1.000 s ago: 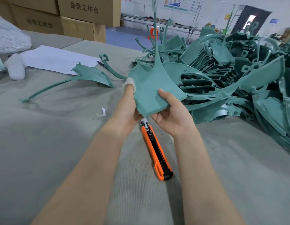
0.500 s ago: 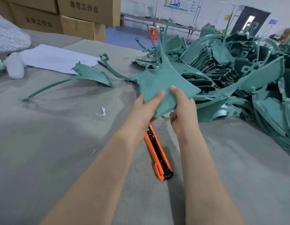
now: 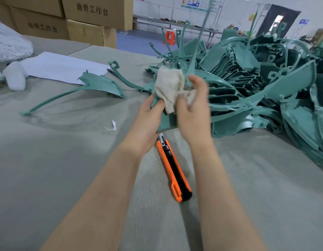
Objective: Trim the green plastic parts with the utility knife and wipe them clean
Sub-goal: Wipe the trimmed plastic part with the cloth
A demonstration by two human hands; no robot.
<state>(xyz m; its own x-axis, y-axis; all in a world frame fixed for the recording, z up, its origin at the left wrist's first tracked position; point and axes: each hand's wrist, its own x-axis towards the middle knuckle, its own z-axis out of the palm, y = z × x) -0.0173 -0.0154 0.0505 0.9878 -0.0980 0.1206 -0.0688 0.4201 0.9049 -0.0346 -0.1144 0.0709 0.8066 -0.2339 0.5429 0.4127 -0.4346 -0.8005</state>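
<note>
My left hand grips the lower edge of a green plastic part, held upright above the table. Its thin stem rises toward the back wall. My right hand holds a crumpled beige cloth against the part's face, hiding most of that face. The orange utility knife lies on the grey table cover just below my hands, blade end pointing away from me; neither hand touches it.
A large pile of green parts fills the right side. One single green part lies at the left, beside white paper. Cardboard boxes stand at the back left. A white scrap lies on the cover.
Both hands held the bare part before. Now my right hand has the beige cloth on the part, and the part stands more upright.
</note>
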